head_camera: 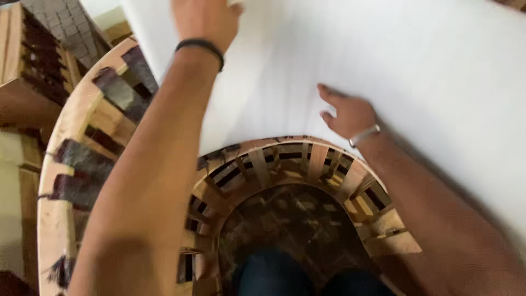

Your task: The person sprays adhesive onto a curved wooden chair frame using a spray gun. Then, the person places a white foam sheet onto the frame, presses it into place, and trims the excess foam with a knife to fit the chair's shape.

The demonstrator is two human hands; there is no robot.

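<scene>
1. Head view, looking straight down; frame motion-blurred.
2. Left hand (205,19): arm stretched fwd and up the frame, forearm long across the ring, black band on wrist. Fingers at top edge, partly cut off; seem to pinch the edge of the white sheet (383,71), but grip can't be told for sure.
3. Right hand (348,114): arm comes in from lower right, elbow bent, silver bracelet on wrist. Palm down, fingers spread flat on the sheet, nothing gripped, hand released.
4. Sheet: large, white, smooth; covers upper middle and right of frame, lies over the far part of the wooden ring (82,137). Its near edge sits just above the inner ring wall (285,159).
5. Ring: curved frame of pale wood slats w/ dark blocks between; outer band sweeps down the left, inner band arcs round the person.
6. Person stands inside the ring; dark trousers (274,274) at bottom, dark tiled floor (296,214) beneath.
7. Left edge: stacked wooden pieces (27,55), near the ring.
</scene>
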